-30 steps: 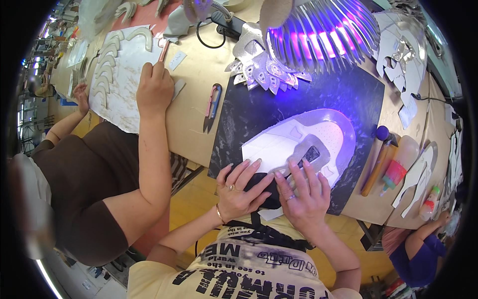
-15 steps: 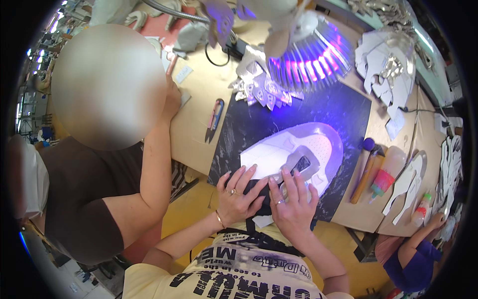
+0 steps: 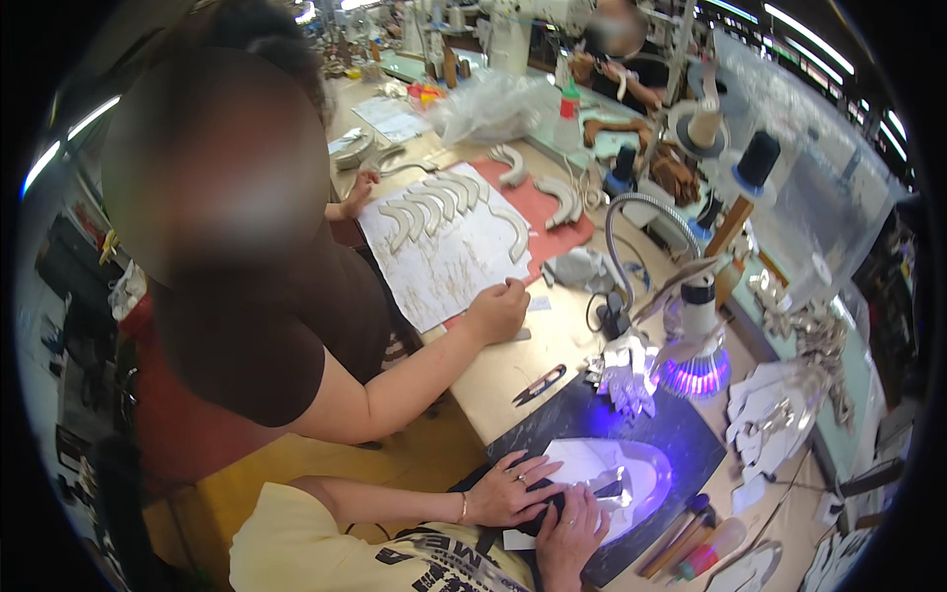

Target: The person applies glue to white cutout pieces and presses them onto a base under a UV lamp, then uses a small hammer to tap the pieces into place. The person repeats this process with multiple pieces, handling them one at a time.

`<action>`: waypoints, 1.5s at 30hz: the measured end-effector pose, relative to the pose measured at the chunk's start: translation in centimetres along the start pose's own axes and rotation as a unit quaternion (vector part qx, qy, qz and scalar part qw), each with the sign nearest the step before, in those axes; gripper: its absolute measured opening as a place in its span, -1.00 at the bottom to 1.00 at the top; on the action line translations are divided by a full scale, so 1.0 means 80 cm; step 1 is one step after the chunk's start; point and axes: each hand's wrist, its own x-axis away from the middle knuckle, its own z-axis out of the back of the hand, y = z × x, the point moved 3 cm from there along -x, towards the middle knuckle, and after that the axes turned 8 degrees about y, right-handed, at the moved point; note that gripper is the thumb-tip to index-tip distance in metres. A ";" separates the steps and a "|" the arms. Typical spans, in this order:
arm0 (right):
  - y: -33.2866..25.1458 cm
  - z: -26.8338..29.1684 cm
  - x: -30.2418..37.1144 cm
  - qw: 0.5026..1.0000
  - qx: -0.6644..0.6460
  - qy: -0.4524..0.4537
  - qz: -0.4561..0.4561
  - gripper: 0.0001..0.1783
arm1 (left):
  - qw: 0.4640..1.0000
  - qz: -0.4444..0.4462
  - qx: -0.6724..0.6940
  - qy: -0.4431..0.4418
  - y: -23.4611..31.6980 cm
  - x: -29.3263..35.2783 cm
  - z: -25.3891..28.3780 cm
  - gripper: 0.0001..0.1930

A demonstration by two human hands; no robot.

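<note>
A white shoe upper piece [image 3: 577,461] lies on a dark marbled board [image 3: 533,431], with a clear, shiny rounded sheet [image 3: 659,474] around its far end. Purple light falls on it from a lamp [image 3: 693,373]. My left hand [image 3: 508,491] rests on the near edge of the piece, fingers spread and lying flat. Beside it, my right hand [image 3: 574,530] lays its outstretched fingers on the piece next to a grey trim around a dark opening. Black material [image 3: 555,501] shows between my hands; its shape is mostly hidden by them.
Thread snips [image 3: 540,386] lie left of the board. Tools and a glue bottle [image 3: 712,549] are at the right. A co-worker's arm [image 3: 414,380] reaches over the table beside curved grey pieces on a white sheet [image 3: 434,271]. Silvery cut pieces [image 3: 628,370] stand by the lamp.
The view has swung up and left, so the co-worker's table and the room behind now show. My hands stay on the shoe upper piece, lower in the picture.
</note>
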 end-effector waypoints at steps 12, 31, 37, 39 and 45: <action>-0.001 -0.011 0.014 0.998 0.004 0.058 0.005 -0.52 | 0.998 -0.036 -0.054 -0.010 0.005 -0.004 0.001 -0.47; -0.009 -0.004 0.012 0.996 0.027 0.069 0.042 -0.63 | 0.997 -0.060 -0.041 -0.016 -0.003 -0.001 0.010 -0.54; -0.015 -0.004 0.008 0.997 0.047 0.030 0.048 -0.59 | 0.997 -0.064 -0.032 -0.004 0.006 -0.013 0.023 -0.51; -0.011 -0.002 0.009 0.998 0.025 0.035 0.041 -0.56 | 0.998 -0.055 0.013 -0.001 0.002 -0.024 0.028 -0.52; -0.022 -0.003 0.008 0.996 0.079 0.032 0.024 -0.49 | 0.992 -0.033 0.115 0.027 -0.016 -0.056 0.036 -0.61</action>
